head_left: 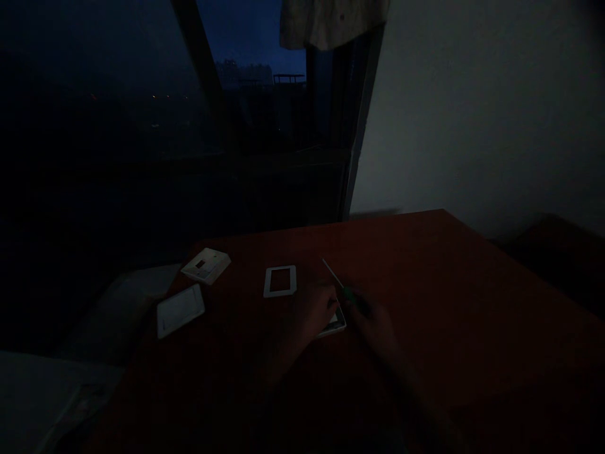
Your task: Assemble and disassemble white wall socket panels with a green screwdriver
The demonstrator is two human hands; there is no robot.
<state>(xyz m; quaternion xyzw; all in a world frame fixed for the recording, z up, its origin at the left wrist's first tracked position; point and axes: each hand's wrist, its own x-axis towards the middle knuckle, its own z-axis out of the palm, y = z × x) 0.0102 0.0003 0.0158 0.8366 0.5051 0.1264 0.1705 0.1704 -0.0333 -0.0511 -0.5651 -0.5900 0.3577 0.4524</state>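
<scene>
In the dim light my right hand is closed around the green handle of a screwdriver, whose thin metal shaft points away to the upper left. Just left of it, my left hand is over a small white-edged box-like piece on the table. The fingers of that hand are curled, and what they pinch, if anything, is too dark to make out. Beyond the left hand a white square frame with an open middle lies flat.
The reddish-brown table stands by a dark window and a pale wall. Along its left side are a white box with a dark cutout and a flat white panel. A curtain hangs above.
</scene>
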